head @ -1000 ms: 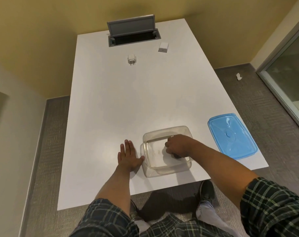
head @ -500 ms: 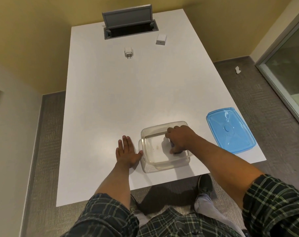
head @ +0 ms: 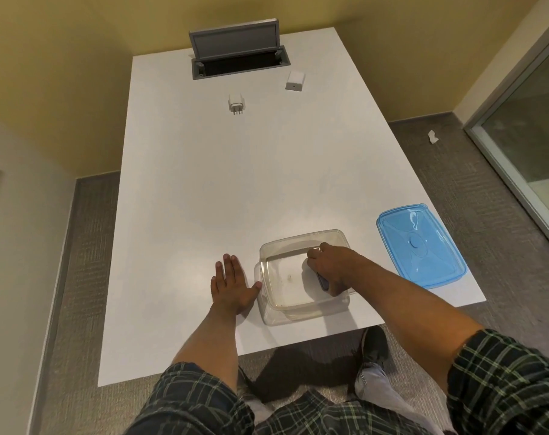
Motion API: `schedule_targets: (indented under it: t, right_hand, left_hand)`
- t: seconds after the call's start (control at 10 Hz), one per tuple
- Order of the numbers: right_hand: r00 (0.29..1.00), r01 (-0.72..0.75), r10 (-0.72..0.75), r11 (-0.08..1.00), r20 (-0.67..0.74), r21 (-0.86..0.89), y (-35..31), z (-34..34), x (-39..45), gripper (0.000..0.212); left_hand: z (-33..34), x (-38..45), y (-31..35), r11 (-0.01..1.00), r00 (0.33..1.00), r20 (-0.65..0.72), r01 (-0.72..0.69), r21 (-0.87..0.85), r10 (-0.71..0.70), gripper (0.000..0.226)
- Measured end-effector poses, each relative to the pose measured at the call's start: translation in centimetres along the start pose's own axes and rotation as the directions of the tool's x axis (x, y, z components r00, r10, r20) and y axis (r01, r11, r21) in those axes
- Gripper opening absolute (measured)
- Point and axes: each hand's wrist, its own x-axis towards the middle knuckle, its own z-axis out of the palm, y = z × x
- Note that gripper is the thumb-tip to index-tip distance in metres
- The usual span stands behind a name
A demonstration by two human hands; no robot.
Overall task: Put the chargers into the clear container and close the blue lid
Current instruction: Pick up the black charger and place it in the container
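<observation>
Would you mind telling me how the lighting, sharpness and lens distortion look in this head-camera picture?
Head view: even, soft indoor light; a dark shadow falls on the floor under the table; the blue lid shows small glare streaks; the wide-angle lens splays the table edges; focus is sharp, though the clear container hides detail under the right hand.

A white rectangular table (head: 204, 189) is standing on grey carpet and is carrying everything in view. A clear container (head: 285, 277) is sitting near its front edge, with the right hand (head: 331, 268) reaching down inside it. The left hand (head: 230, 285) is lying flat, palm down, on the tabletop, its thumb touching the container's left wall. A blue lid (head: 421, 244) is lying flat by the right edge, apart from the container. Far back, a white pronged charger (head: 236, 103) and a white block charger (head: 295, 80) are lying apart, just in front of a grey cable hatch (head: 238, 59) whose flap is standing open.
</observation>
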Motion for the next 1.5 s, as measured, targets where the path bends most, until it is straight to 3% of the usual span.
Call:
schedule_targets:
  t: [0.4,0.7,1.2,1.3,1.5]
  right_hand:
    - [0.999,0.053,-0.054,0.985,-0.005,-0.162,0.3,-1.1,-0.4,0.06]
    - [1.0,0.016,-0.014,0.997,0.018,-0.08,0.7,-1.1,-0.5,0.066]
    - [0.997,0.071,-0.069,0.966,0.017,-0.248,0.2,-2.3,-0.4,0.059]
    - [0.993,0.113,-0.106,0.962,0.042,-0.249,0.3,-3.1,-0.5,0.059]
    - [0.953,0.295,-0.3,0.908,0.029,-0.298,0.7,-5.8,-0.2,0.029]
  left_hand:
    - [0.0,0.2,0.0,1.0,1.0,-0.005,-0.003,-0.002,0.003,0.095]
    - [0.2,0.3,0.0,1.0,0.999,-0.031,-0.005,-0.003,0.005,0.094]
    - [0.5,0.5,-0.1,1.0,0.996,-0.09,-0.014,0.018,0.015,0.094]
    - [1.0,0.4,-0.2,0.999,0.989,-0.146,-0.02,0.037,0.025,0.094]
    - [1.8,0.0,-0.8,0.996,0.956,-0.281,-0.087,0.016,0.088,0.085]
